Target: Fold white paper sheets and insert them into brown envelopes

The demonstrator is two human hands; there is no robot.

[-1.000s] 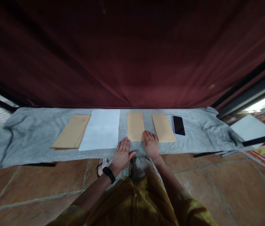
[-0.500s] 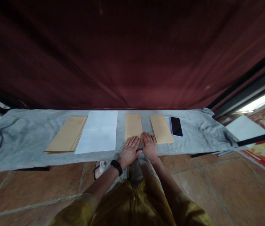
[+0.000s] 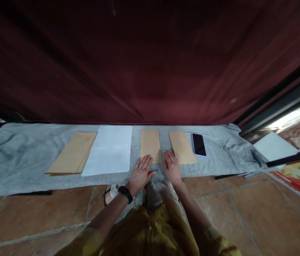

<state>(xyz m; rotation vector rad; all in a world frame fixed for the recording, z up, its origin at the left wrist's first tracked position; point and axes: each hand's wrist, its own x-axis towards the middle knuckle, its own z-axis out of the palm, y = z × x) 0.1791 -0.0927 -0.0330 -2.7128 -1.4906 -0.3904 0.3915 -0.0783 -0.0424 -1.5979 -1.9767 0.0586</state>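
A brown paper envelope (image 3: 150, 144) lies flat on the grey cloth in front of me. My left hand (image 3: 141, 173) is open, its fingertips over the near left corner of that envelope. To the right, my right hand (image 3: 172, 169) lies palm down with fingers extended, holding nothing. It rests between the middle envelope and a small stack of brown envelopes (image 3: 183, 147), close to the stack's left edge. Left of the middle envelope is white paper (image 3: 108, 149), and beyond it a larger pile of brown envelopes (image 3: 71, 153).
A smartphone (image 3: 199, 144) lies right of the small stack. Grey cloth (image 3: 227, 149) covers the narrow table. A dark red curtain (image 3: 150, 78) hangs behind it. At the right are a dark metal bar (image 3: 293, 158), a white sheet (image 3: 275, 150) and a red-yellow printed package (image 3: 299, 174).
My hands have moved apart: the left slid slightly left and nearer me, the right shifted right, off the middle envelope. The view has shifted slightly.
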